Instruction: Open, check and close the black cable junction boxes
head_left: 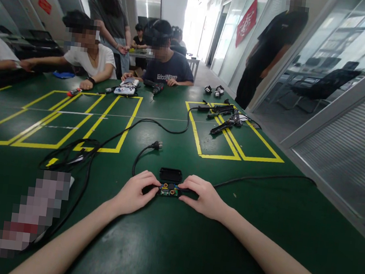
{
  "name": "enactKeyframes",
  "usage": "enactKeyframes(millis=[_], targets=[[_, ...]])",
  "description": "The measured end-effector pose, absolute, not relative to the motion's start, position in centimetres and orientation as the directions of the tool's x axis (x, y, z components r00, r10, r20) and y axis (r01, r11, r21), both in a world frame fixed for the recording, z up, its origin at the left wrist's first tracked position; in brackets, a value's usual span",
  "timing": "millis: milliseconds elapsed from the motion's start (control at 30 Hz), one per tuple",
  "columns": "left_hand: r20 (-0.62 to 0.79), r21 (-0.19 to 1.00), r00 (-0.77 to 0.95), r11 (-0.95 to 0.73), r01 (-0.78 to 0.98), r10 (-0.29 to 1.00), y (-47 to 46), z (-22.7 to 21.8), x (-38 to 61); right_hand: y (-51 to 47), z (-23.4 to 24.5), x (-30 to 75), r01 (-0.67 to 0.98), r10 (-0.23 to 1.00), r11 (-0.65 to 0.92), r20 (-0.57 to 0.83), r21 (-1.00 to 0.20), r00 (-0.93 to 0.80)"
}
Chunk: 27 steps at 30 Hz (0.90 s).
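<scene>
Reaching forearms (76, 232): both stretch forward and inward, low over the green tabletop (142, 255), wrists bent toward each other.
Left hand (138, 192): fingers curled, thumb and index clamped on the left end of a small black case (168, 195).
Right hand (200, 195): the mirror of it, thumb and index clamped on the right end.
Circuit board (169, 189): seated in the case, between the hands, green with two round coppery parts; its finer wiring seems too small to make out.
Black cover (170, 175): just beyond the case, hollow side up.
Plug (157, 145): farther off, beyond the left hand, on a short curve of black cord (136, 160).
Yellow tape (219, 157): marks rectangles farther back, black devices (224, 117) lying across those at right.
</scene>
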<state>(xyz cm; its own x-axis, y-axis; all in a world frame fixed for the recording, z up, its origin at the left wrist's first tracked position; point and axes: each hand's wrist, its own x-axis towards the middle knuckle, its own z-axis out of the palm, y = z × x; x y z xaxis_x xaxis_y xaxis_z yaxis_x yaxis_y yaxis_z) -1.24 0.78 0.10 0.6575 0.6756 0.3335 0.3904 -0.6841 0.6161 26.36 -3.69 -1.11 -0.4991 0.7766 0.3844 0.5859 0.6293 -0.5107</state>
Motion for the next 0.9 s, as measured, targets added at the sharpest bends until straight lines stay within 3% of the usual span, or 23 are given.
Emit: enactKeyframes(millis=[233,500,733,900], targets=[[0.378,0.541,0.669,-0.739,0.402,0.64,0.7,0.1,-1.3,-3.3,-0.9,26.7,0.623,0.729,0.685,0.368,-0.378,-0.577],[0.375,0.301,0.767,-0.851,0.43,0.52,0.8,0.5,-1.2,-3.8,-1.0,26.2,0.653,0.704,0.703,0.403,-0.281,-0.584],[0.426,0.423,0.673,-0.791,0.442,0.604,0.7,0.3,-0.9,-4.1,-1.1,25.7,0.723,0.802,0.564,0.475,-0.399,-0.363],[0.439,0.429,0.617,-0.756,0.494,0.653,0.8,-0.1,-1.2,-3.9,-1.3,25.3,0.764,0.828,0.546,0.358,-0.343,-0.431]])
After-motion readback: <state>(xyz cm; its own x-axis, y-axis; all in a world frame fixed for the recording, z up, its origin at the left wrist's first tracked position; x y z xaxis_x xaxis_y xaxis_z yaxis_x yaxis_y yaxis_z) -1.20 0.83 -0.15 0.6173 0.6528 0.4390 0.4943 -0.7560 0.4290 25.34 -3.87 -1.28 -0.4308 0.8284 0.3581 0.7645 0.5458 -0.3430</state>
